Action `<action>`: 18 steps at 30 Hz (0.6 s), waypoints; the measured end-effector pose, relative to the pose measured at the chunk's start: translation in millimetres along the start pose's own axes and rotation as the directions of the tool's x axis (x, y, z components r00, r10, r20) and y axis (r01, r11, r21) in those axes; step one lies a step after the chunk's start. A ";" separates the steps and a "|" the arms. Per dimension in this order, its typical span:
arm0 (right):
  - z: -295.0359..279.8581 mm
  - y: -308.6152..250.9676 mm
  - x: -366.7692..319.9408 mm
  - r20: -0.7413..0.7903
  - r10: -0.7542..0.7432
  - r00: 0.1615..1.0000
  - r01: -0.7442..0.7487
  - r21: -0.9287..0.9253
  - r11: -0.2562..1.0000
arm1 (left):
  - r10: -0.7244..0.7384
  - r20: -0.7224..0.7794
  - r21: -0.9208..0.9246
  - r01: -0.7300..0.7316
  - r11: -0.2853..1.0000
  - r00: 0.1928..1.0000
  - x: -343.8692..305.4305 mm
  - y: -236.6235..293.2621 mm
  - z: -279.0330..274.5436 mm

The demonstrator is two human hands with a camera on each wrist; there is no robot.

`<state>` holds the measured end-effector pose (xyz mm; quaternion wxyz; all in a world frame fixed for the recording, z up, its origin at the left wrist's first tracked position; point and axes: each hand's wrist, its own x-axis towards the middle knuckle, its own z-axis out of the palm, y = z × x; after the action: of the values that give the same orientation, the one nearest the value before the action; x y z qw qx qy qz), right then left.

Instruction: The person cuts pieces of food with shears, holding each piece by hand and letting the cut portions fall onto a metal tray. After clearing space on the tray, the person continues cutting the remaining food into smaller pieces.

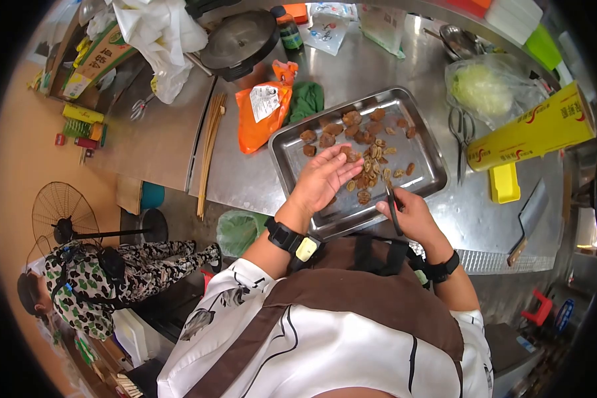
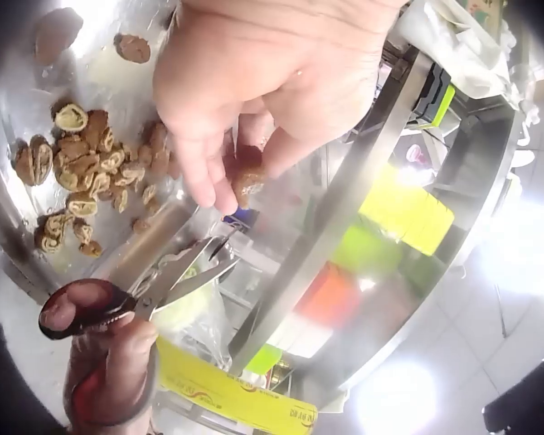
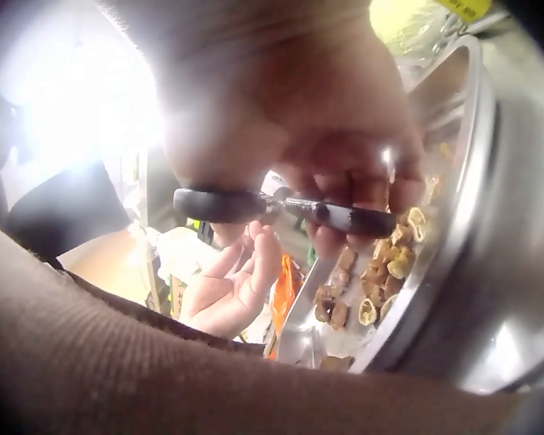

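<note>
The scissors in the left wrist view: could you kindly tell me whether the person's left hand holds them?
No, the right hand holds the scissors, while the left hand pinches a brown piece.

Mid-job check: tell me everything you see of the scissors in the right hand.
The scissors have black handles and slim, silvery blades that look like metal, meeting at a pivot. They are partly open, the blades spread in a narrow V. The right hand grips the handles, a digit showing through one loop. They point toward the left hand, at the near side of the metal tray. From the left wrist, the blade tips look apart from the brown piece it pinches.
</note>
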<state>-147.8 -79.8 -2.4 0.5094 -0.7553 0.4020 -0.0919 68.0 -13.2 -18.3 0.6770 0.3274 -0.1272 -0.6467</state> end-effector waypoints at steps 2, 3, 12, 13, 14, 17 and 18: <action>-3.2 -9.7 -0.1 -0.020 -0.070 0.997 0.069 -0.080 0.994 | 0.018 0.013 0.027 -0.018 0.999 1.000 -2.6 -0.8 6.3; -3.6 -12.5 -0.4 -0.023 -0.076 0.997 0.074 -0.081 0.994 | 0.047 0.004 0.059 -0.047 0.997 0.999 -4.3 -1.1 10.4; -1.7 -23.9 -0.8 -0.100 -0.316 0.943 0.285 -0.243 0.927 | 0.116 0.040 0.089 -0.119 0.989 0.992 -10.7 -9.3 24.2; -1.6 -25.0 -0.4 -0.099 -0.322 0.941 0.291 -0.243 0.925 | 0.123 0.008 0.129 -0.123 0.984 0.992 -10.8 -10.5 26.2; -1.3 -25.7 -0.2 -0.099 -0.328 0.939 0.297 -0.242 0.924 | 0.122 0.008 0.130 -0.122 0.984 0.992 -11.1 -11.8 27.8; 1.0 -23.3 0.7 -0.103 -0.311 0.945 0.285 -0.210 0.935 | 0.131 -0.050 0.185 -0.119 0.975 0.990 -11.9 -15.8 31.1; 0.7 -24.2 0.4 -0.103 -0.307 0.946 0.281 -0.211 0.936 | 0.136 -0.048 0.207 -0.124 0.970 0.989 -12.1 -17.0 31.6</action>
<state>-134.8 -75.8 17.6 0.3860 -0.8449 0.3246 -0.1784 34.2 -9.6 -1.8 0.6845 0.4059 -0.1929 -0.5741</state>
